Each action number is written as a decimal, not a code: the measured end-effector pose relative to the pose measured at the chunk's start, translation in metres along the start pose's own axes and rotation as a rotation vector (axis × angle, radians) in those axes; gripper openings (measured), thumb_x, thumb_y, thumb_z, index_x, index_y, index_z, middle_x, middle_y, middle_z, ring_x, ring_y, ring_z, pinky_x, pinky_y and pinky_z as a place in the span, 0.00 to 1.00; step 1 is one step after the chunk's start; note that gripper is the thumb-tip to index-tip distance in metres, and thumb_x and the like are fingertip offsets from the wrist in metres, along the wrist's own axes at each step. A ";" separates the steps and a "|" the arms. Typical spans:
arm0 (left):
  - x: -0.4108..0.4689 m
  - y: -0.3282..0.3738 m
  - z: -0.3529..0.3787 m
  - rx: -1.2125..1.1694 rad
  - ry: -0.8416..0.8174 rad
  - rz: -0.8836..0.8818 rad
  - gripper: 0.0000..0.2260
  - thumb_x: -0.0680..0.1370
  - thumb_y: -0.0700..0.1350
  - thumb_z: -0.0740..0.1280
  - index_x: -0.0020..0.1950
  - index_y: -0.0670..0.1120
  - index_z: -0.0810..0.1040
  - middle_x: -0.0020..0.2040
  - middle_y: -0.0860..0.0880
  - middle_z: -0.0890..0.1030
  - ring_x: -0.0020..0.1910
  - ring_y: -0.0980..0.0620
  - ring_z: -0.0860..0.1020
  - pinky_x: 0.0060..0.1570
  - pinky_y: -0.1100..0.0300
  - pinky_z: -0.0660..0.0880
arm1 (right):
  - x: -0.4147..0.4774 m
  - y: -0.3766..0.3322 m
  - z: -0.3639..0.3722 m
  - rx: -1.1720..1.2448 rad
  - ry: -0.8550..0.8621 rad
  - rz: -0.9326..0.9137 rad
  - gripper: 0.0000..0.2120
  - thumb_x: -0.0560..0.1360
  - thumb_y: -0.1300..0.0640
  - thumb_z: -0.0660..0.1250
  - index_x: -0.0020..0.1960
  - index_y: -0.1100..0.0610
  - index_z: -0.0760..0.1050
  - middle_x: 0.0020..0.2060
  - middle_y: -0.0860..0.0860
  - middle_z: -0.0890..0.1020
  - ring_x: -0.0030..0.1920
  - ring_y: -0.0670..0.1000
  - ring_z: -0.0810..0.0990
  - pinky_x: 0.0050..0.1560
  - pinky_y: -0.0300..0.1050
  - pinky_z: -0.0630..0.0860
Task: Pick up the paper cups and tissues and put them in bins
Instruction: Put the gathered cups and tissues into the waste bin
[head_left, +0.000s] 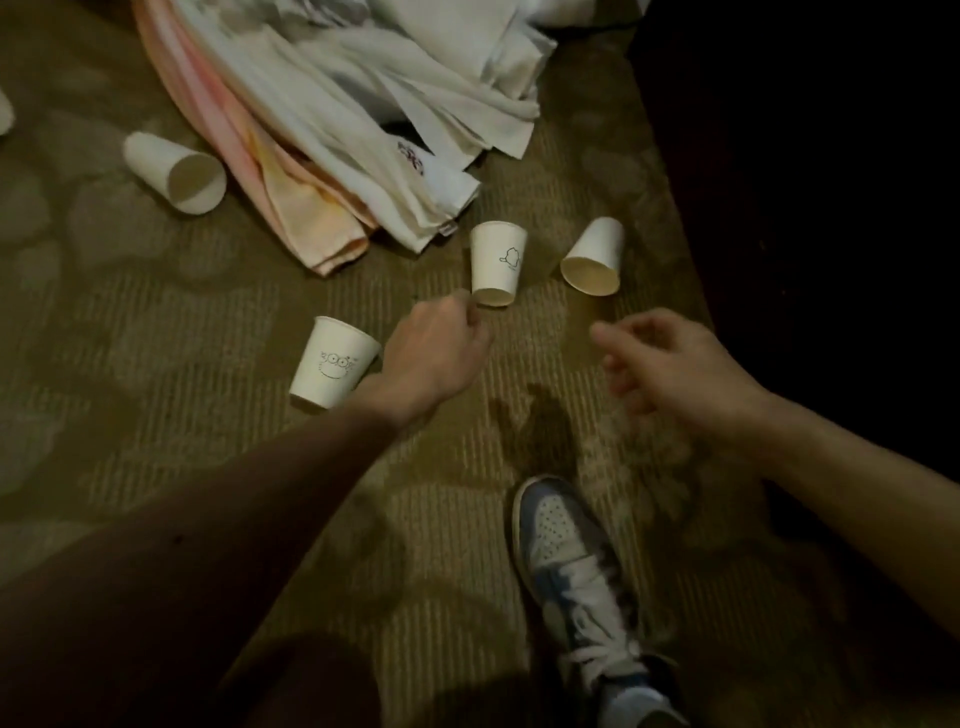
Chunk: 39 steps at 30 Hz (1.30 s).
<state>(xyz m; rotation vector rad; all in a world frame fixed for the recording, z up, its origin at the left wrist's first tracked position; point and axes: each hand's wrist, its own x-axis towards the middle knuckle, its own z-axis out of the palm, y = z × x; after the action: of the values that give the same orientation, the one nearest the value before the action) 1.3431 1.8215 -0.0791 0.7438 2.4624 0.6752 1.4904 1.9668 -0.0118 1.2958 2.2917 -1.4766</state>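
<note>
Sneaker (571, 561) planted on carpet (156, 364), person bent low to reach. Left hand (436, 348) at cat cup (497, 262) rim, fingers curled under, so can't tell the grip. Right hand (670, 364) loose, empty, probably meant for tipped cup (595, 257). No bin in view.

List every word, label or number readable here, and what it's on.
No text is readable.
Left cup: a doodled face only, no words.
Middle cup: an outline drawing; marks under it too small to read.
Cloth print: red, blurred.
Tag at the cloth's edge: too small.
</note>
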 end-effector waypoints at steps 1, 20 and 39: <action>0.014 0.000 0.003 -0.020 0.019 -0.038 0.12 0.80 0.53 0.64 0.57 0.47 0.75 0.54 0.45 0.80 0.53 0.45 0.77 0.47 0.52 0.73 | 0.021 -0.001 -0.003 0.022 0.011 0.025 0.16 0.75 0.39 0.65 0.58 0.46 0.72 0.51 0.47 0.79 0.48 0.48 0.80 0.38 0.42 0.76; 0.121 0.005 0.050 -0.335 -0.067 -0.393 0.41 0.67 0.67 0.72 0.73 0.47 0.66 0.70 0.44 0.69 0.66 0.46 0.70 0.58 0.50 0.72 | 0.223 -0.010 0.033 0.079 0.161 0.227 0.41 0.70 0.41 0.73 0.75 0.56 0.58 0.65 0.57 0.73 0.58 0.56 0.76 0.51 0.53 0.75; -0.033 -0.089 -0.055 -1.186 0.593 -0.439 0.19 0.67 0.55 0.77 0.56 0.53 0.81 0.52 0.54 0.85 0.50 0.56 0.83 0.49 0.54 0.82 | 0.126 -0.118 0.177 0.410 -0.585 -0.163 0.10 0.75 0.46 0.64 0.55 0.48 0.75 0.54 0.53 0.83 0.55 0.54 0.82 0.55 0.53 0.77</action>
<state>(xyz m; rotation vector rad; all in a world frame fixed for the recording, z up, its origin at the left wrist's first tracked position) 1.3032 1.7189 -0.0785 -0.4967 1.9529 2.0433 1.2697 1.8823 -0.0866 0.6101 1.8001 -2.1133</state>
